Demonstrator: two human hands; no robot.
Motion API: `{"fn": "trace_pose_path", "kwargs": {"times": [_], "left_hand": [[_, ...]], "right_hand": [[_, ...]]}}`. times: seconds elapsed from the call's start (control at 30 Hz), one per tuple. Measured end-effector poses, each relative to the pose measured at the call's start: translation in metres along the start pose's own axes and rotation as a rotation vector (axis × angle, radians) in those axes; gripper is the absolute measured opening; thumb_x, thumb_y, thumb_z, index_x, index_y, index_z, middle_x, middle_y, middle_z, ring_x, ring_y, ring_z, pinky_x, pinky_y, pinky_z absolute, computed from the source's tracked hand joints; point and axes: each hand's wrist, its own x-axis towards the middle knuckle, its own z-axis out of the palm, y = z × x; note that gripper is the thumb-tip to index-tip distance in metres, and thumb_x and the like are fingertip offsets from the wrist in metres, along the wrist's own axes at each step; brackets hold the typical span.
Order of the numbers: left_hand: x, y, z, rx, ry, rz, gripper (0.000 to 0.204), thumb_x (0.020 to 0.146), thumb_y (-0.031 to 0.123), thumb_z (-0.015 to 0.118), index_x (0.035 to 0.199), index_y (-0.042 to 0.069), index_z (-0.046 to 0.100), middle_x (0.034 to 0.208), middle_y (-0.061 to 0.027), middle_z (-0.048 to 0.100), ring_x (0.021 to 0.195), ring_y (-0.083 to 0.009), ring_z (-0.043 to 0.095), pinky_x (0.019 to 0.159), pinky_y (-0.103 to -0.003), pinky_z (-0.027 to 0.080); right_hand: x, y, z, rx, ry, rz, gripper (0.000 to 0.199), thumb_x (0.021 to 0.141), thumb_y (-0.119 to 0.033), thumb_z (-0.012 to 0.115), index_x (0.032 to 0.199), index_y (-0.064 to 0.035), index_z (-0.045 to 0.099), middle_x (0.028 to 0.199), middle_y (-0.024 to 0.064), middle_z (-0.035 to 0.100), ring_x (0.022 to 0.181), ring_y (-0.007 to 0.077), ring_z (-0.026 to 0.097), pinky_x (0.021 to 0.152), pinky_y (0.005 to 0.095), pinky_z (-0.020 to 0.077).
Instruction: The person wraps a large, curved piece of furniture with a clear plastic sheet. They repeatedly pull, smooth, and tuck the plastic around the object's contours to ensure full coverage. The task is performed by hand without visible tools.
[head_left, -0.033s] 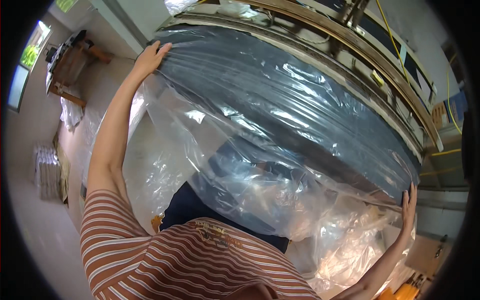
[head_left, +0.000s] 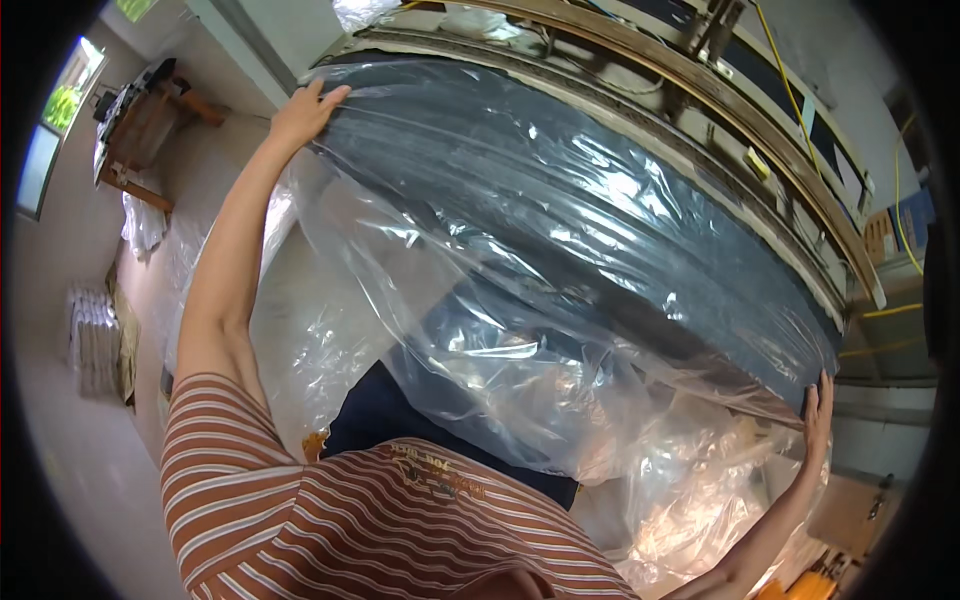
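Note:
A sheet of clear plastic film [head_left: 560, 210] lies over a long dark bench surface in front of me, wrinkled and shiny. Its loose near part [head_left: 480, 390] drapes down toward my body. At the far left corner my left hand [head_left: 308, 112] rests on the film with its fingers stretched out and apart. Over at the right end my right hand [head_left: 817, 415] lies against the film's edge, fingers extended and pointing away from me. Both arms are spread wide. What lies beneath each palm is hidden.
Behind the bench runs a machine frame with a long wooden bar [head_left: 640, 62] and yellow cords [head_left: 783, 75]. Crumpled clear film [head_left: 690, 500] hangs at lower right. A wooden table [head_left: 135, 150] stands at far left, near a stack of wrapped bundles [head_left: 95, 345].
The wrinkles in the film have shifted, and it lies a little smoother near the left end. My left hand's fingers have moved slightly to the right. My right hand has barely moved.

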Motion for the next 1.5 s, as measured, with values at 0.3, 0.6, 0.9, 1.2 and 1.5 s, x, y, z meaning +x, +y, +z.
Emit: {"fn": "trace_pose_path", "kwargs": {"times": [0.3, 0.6, 0.9, 1.2, 1.5], "left_hand": [[0.044, 0.026, 0.043, 0.049, 0.282, 0.238, 0.054, 0.088, 0.053, 0.049, 0.125, 0.015, 0.056, 0.129, -0.0096, 0.052, 0.119, -0.0310, 0.049, 0.096, -0.047, 0.040], [0.047, 0.037, 0.066, 0.092, 0.321, 0.246, 0.062, 0.087, 0.060, 0.047, 0.133, 0.019, 0.050, 0.139, -0.0069, 0.043, 0.129, -0.0261, 0.038, 0.099, -0.059, 0.028], [0.006, -0.117, 0.061, -0.727, 0.725, -0.040, 0.040, 0.093, 0.039, 0.050, 0.100, 0.001, 0.061, 0.083, -0.0173, 0.063, 0.083, -0.0311, 0.062, 0.074, -0.038, 0.047], [-0.115, -0.271, 0.161, -0.171, 0.067, -0.668, 0.036, 0.084, 0.040, 0.061, 0.098, 0.007, 0.062, 0.096, -0.0157, 0.066, 0.092, -0.0355, 0.062, 0.079, -0.043, 0.048], [-0.176, -0.289, 0.103, -1.401, 0.559, -0.808, 0.019, 0.093, 0.018, 0.052, 0.105, 0.004, 0.058, 0.084, -0.0051, 0.063, 0.075, -0.0151, 0.060, 0.067, -0.028, 0.046]], "right_hand": [[0.046, -0.030, 0.021, 0.287, 0.059, 0.076, 0.059, 0.100, -0.044, 0.031, 0.139, -0.0006, 0.038, 0.146, 0.0154, 0.034, 0.137, 0.0260, 0.028, 0.112, 0.0327, 0.0185], [0.092, 0.023, 0.026, -0.069, 0.212, 0.383, 0.060, 0.097, -0.047, 0.036, 0.142, -0.0082, 0.035, 0.147, 0.0174, 0.031, 0.134, 0.0326, 0.032, 0.108, 0.0375, 0.0269], [0.068, -0.171, 0.023, 0.396, 0.223, -0.140, 0.029, 0.098, -0.028, 0.048, 0.098, -0.0004, 0.055, 0.087, 0.0082, 0.053, 0.084, 0.0185, 0.051, 0.077, 0.0321, 0.0411], [0.045, -0.249, 0.067, 0.206, 0.278, -0.170, 0.037, 0.097, -0.030, 0.051, 0.076, 0.0007, 0.048, 0.065, -0.0007, 0.037, 0.064, 0.0094, 0.031, 0.058, 0.0250, 0.0331], [0.082, -0.279, 0.035, 0.590, 0.199, -0.152, 0.031, 0.098, -0.031, 0.048, 0.075, -0.0105, 0.043, 0.070, -0.0062, 0.034, 0.063, 0.0048, 0.031, 0.056, 0.0227, 0.0267]]}}
